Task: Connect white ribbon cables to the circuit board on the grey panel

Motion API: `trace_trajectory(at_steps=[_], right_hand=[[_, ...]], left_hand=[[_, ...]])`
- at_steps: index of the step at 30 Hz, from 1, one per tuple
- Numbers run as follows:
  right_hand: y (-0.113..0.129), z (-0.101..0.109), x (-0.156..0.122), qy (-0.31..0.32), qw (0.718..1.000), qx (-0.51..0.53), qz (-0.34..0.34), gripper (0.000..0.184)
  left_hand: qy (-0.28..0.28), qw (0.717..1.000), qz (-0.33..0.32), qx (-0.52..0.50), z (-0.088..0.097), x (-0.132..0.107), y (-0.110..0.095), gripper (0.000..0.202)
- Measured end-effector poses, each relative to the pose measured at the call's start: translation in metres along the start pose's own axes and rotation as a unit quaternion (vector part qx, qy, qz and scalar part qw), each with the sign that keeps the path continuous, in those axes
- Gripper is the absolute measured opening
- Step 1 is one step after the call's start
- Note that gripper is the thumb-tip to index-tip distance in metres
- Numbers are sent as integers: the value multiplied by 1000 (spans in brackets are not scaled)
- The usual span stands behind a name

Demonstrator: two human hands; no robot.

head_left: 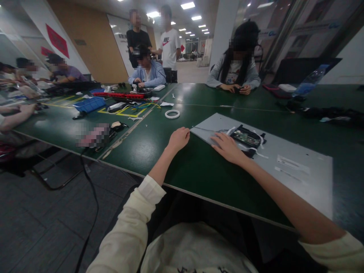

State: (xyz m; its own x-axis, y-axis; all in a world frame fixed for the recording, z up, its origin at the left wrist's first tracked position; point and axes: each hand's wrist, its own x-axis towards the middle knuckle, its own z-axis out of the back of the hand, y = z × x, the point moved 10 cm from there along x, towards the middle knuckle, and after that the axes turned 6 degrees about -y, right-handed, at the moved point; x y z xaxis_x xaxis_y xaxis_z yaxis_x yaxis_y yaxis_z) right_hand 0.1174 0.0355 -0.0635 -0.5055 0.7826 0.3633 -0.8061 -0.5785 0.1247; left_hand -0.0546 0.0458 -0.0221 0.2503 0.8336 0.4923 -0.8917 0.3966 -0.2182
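A flat grey metal panel (218, 120) lies on the green table. On it sits a black frame holding a green circuit board (245, 137), with strips of white tape at its sides. From the board a thin dark cable (207, 130) runs left past the panel's corner. My left hand (179, 138), fingers pinched together, grips the cable's end just off that corner. Fingers stretched out and slightly spread, my right hand (226, 147) rests at the panel's near edge, beside the board and close to the cable.
A white tape roll (172, 114) lies beyond my left hand. Farther left are a blue bin (89, 104), a wrench (134, 118), coloured wires and a pouch (95, 135). A clear bottle (311, 81) stands at the back right. Several people sit or stand around the table.
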Motion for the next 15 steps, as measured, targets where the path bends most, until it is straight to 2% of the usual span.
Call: trace_trajectory(at_steps=[5, 10, 15], right_hand=[[-40, 4, -2, 6, 997, -30, -72, 50], [-91, 4, -4, 7, 988, -77, -133, 51], [-139, 9, -16, 4, 973, -115, -202, 51]], left_hand=[[4, 1000, -3, -11, -4, -2, -1, 18], [26, 999, 1, -30, -9, -4, -3, 18], [50, 999, -5, -5, -11, -7, -9, 19]])
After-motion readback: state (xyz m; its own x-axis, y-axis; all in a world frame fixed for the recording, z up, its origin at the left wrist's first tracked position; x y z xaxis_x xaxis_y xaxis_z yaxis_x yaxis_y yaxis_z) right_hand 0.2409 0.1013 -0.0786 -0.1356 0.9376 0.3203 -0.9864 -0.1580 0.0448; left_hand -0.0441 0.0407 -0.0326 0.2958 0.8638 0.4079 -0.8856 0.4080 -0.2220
